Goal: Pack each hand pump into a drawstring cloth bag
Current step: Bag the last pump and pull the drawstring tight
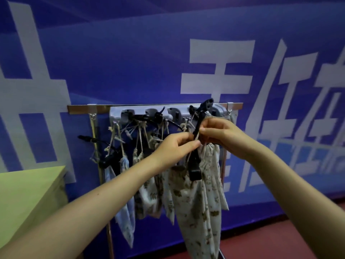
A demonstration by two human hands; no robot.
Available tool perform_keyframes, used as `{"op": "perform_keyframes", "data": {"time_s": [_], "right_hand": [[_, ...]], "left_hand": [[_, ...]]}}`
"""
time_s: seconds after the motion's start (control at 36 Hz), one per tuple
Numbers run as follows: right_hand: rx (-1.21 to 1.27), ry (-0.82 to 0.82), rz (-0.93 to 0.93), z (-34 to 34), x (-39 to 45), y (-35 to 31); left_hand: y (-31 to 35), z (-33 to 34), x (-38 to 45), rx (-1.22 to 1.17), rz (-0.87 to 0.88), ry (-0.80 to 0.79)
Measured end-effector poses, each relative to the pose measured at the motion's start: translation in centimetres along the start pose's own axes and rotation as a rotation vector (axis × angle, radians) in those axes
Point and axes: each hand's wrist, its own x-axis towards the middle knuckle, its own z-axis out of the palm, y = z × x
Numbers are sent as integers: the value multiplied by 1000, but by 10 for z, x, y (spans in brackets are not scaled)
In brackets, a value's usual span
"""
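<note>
Pump handle [206, 105], black, sticks up out of a flowery cloth bag [197, 199] that hangs in front of a blue wall [130, 62] with big white letters. The bag is long and pale with little brown prints, and its top is bunched up tight around the black pump. The left hand [174, 146] pinches the pale drawstring [196, 136] at the neck of the bag with its thumb and fingers. The right hand [220, 135] has its fingers curled on the bunched top of the bag and the string, right beside the left hand, so the two hands nearly touch. A black strap piece [194, 170] hangs down over the front of the bag. Behind the hands, a grey hook rack [168, 114] sits on a metal rail [84, 108]. More bags [149, 191] with pumps in them hang by their strings from the hooks, to the left of the held bag. A green table [24, 199] stands at the lower left. The floor [280, 240] is dark red.
</note>
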Motion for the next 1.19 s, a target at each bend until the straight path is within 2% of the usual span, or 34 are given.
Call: {"op": "perform_keyframes", "data": {"time_s": [0.11, 0.33, 0.44, 0.5, 0.61, 0.67, 0.72, 0.78, 0.81, 0.86, 0.94, 0.97, 1.03, 1.11, 1.19], "right_hand": [[22, 33, 0, -4, -4, 18], [223, 88, 58, 1, -7, 49], [47, 312, 84, 4, -14, 58], [28, 415, 29, 9, -24, 58], [58, 400, -84, 36, -45, 60], [-82, 445, -75, 49, -49, 70], [-303, 634, -129, 55, -51, 76], [-577, 862, -301, 55, -52, 75], [-711, 921, -405, 56, -51, 73], [-919, 895, -516, 64, -49, 69], [-1076, 738, -332, 73, -40, 72], [-1066, 694, -261, 73, -37, 75], [-1023, 646, -243, 68, -32, 82], [-1044, 648, -345, 63, -26, 87], [-1060, 745, -373, 58, -17, 89]], "left_hand": [[-3, 5, 0, -5, -39, -22], [-10, 18, 7, -69, -131, -36], [-17, 17, 12, 7, -211, 81], [-24, 16, 15, 56, -250, 147], [-25, 19, 20, 2, -320, 258], [-21, 23, 22, -66, -367, 286], [-19, 26, 23, -133, -406, 304], [-17, 28, 23, -191, -432, 320], [-17, 28, 23, -216, -445, 325], [-16, 25, 22, -247, -467, 346], [-13, 18, 21, -180, -441, 375], [-12, 16, 20, -170, -425, 368], [-10, 13, 18, -198, -417, 337], [-9, 4, 17, -231, -415, 325], [-7, -6, 18, -293, -407, 287]]}}
